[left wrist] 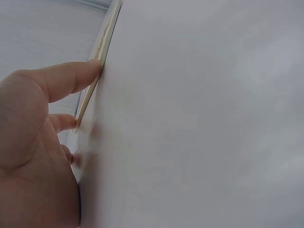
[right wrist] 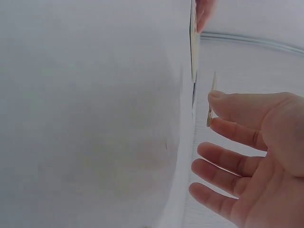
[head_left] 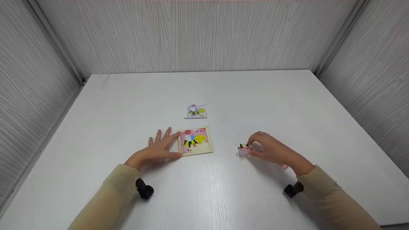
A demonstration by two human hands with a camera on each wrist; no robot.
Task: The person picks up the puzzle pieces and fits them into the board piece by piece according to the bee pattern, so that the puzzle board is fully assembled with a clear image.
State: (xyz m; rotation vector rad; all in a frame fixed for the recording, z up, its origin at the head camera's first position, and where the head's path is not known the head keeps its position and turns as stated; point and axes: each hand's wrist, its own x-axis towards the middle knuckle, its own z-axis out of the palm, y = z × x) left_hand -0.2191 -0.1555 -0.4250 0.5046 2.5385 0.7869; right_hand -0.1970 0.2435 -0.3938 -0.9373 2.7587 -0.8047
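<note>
A square wooden jigsaw puzzle (head_left: 195,150) with a yellow-and-black bee on pink lies on the table; bare wood shows at its lower right. My left hand (head_left: 158,151) has its fingers spread, with thumb and index finger touching the puzzle's left side. In the left wrist view the thumb (left wrist: 76,78) meets the frame's edge. My right hand (head_left: 271,148) pinches a puzzle piece (head_left: 244,148) between thumb and index finger, to the right of the frame. The right wrist view shows this piece (right wrist: 212,99) edge-on, above the tabletop, with the other fingers loosely bent.
Behind the puzzle lies a picture card (head_left: 196,111) showing a similar bee. A pink piece (head_left: 284,166), partly hidden, lies under my right wrist. The white table (head_left: 255,92) is bordered by grey wood-grain panels (head_left: 204,35) at the back and sides.
</note>
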